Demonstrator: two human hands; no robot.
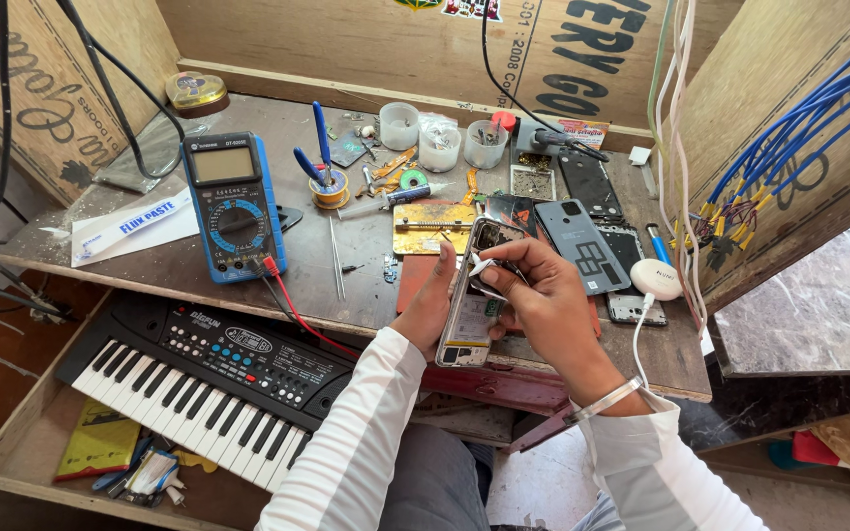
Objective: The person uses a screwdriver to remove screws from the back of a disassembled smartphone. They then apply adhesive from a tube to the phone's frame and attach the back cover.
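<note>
Nearest you, below the bench edge, a small electronic keyboard (213,379) sat in an open drawer. Just above it, over the front of the wooden bench (366,295), you held an opened smartphone (472,295) upright and tilted. Its back cover was already off and the inner boards showed, so by my reading the stripping-down was well begun, while the parts inside still sat in place and the work on them remained.

Your left hand (432,307) cupped the phone's left edge, fingers closed around the frame and steadying it. Your right hand (543,300) lay across the phone's right side, thumb and forefinger pinched narrow on a small pale piece (482,265) near the upper part of the body. I could not tell whether that piece was a tool tip or a bit of the phone.

Just beyond your hands lay a gold-coloured work plate (433,228), several loose phone backs (582,246) and a white round puck (656,278) on a cable. Further left stood a blue multimeter (233,205) with its red and black leads. At the far edge stood three small plastic cups (440,146).
</note>
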